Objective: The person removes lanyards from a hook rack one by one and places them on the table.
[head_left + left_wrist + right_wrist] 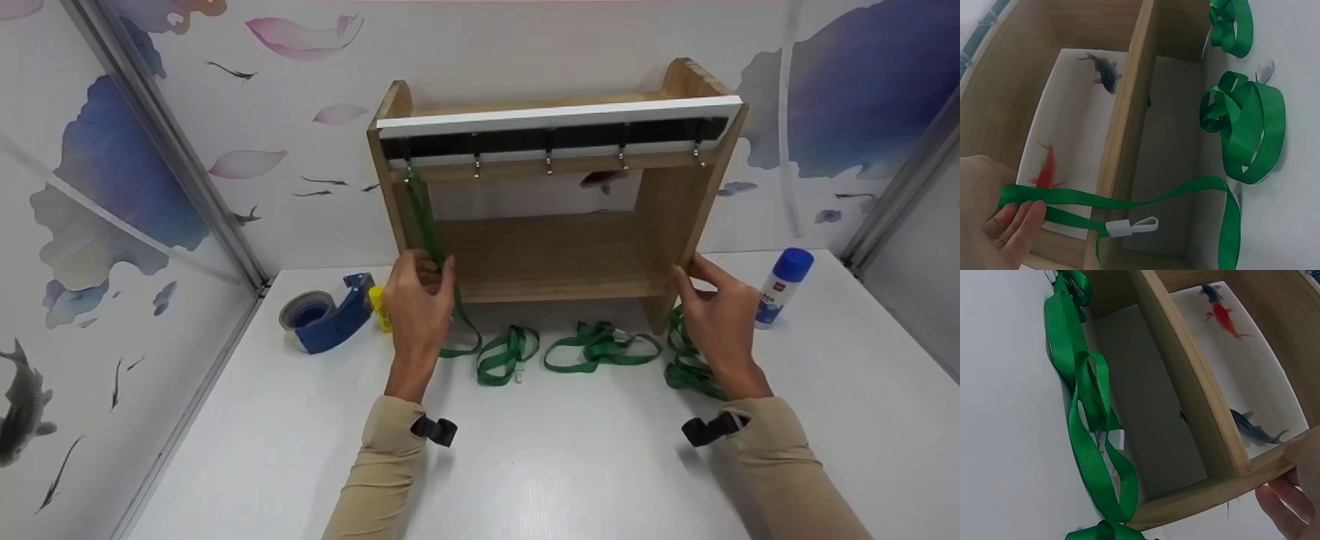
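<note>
A wooden shelf unit [555,251] stands at the table's back, a white and black strip of metal hooks [550,139] along its top front. From the leftmost hook hangs a green lanyard [424,221], its ribbon running down to the left hand [421,300]. Curled fingers of that hand hold the ribbon beside the shelf's left side panel. In the left wrist view, a white plastic clip [1120,227] dangles just past the fingertips. The right hand [716,319] pinches the front edge of the right side panel [1264,475] between thumb and fingers.
More green lanyards [510,355] lie bundled on the white table [525,480] before the shelf. At left sit a blue tape dispenser [334,322] and a yellow object [379,308], partly hidden. A glue stick [784,287] with a blue cap stands at right.
</note>
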### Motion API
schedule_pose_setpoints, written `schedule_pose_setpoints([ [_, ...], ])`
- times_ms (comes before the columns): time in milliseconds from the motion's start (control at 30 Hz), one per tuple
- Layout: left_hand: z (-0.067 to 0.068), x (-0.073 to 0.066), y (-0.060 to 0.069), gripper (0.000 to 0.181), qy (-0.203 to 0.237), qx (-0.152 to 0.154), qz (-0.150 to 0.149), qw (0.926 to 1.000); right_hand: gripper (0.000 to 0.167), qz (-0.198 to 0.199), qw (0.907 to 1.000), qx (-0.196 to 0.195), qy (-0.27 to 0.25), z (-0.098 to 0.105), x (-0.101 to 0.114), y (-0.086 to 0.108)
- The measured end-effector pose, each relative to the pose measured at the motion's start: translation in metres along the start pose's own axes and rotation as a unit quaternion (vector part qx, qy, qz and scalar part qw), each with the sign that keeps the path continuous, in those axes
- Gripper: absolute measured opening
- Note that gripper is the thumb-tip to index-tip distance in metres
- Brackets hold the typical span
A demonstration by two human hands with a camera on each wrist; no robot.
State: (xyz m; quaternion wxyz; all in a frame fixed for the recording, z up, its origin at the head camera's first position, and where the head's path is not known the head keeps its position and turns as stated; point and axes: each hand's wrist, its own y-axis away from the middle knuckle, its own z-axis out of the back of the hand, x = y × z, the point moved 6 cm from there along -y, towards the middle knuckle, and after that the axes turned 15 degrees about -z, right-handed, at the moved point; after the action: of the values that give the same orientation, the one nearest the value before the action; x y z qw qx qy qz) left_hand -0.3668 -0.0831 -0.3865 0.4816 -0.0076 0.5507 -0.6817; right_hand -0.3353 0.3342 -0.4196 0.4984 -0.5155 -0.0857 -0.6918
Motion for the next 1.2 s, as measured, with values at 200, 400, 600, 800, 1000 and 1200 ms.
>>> schedule_pose_setpoints([
  [200, 0.006, 0.003, -0.001, 0.027, 0.007, 0.004, -0.01, 0.9999, 0.048, 0.001, 1.0, 0.001, -0.002, 0.001, 0.0, -0.001],
  [400, 0.02, 0.006, -0.003, 0.021, -0.002, -0.002, -0.034, 0.9994, 0.046, 0.003, 1.0, -0.001, -0.007, 0.001, -0.001, -0.001],
  [600, 0.049, 0.006, -0.013, 0.017, -0.008, -0.059, -0.075, 0.9954, 0.044, 0.017, 0.9998, -0.01, -0.01, 0.0, -0.001, -0.002],
  [800, 0.08, -0.021, -0.026, 0.019, 0.033, -0.087, -0.149, 0.9845, 0.046, 0.01, 0.9999, -0.003, -0.01, 0.0, -0.001, -0.001],
  [1000, 0.074, -0.072, -0.027, 0.022, 0.097, 0.046, -0.185, 0.9769, 0.047, 0.001, 0.9999, 0.001, -0.011, 0.002, -0.001, -0.001],
  [1200, 0.044, -0.107, -0.015, 0.017, 0.228, 0.113, -0.127, 0.9589, 0.047, -0.005, 0.9999, 0.006, -0.011, 0.001, -0.001, 0.0],
])
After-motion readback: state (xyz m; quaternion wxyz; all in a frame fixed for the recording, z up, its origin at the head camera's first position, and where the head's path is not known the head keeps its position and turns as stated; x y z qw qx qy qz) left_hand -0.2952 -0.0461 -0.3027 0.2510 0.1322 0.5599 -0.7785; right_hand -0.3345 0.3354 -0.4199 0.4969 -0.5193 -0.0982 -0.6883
